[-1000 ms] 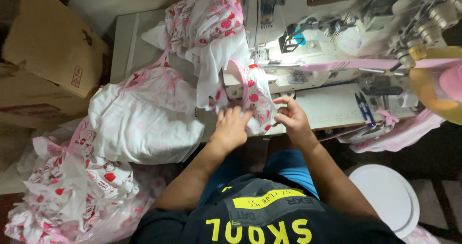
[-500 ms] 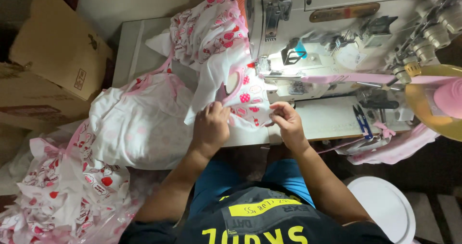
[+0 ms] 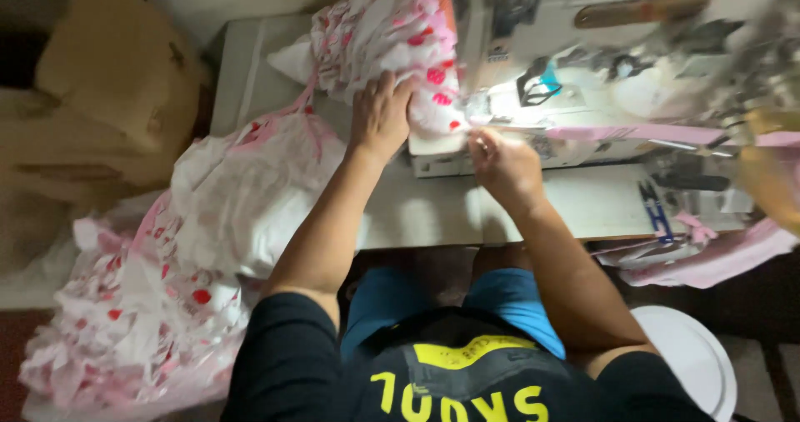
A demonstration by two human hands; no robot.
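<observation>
My left hand [image 3: 379, 115] lies flat on a white garment piece with red and pink print [image 3: 392, 34], pressing it on the table beside the sewing machine [image 3: 600, 47]. My right hand [image 3: 500, 162] pinches the edge of the same fabric just in front of the lit needle area [image 3: 500, 109]. The fabric runs from the machine back and to the left, over the table. The frame is motion-blurred, so the fingertips are not sharp.
A large heap of the same printed fabric [image 3: 208, 247] spills off the white table [image 3: 433, 214] at the left. Brown cardboard boxes [image 3: 108, 97] stand far left. Blue-handled snips [image 3: 654, 209] and pink cloth [image 3: 708, 255] lie at the right; a round white lid [image 3: 687, 355] is below.
Both hands moved up and away from me, carrying the printed fabric from the table's front to the machine's needle area. My left hand went from gripping to lying flat on the cloth.
</observation>
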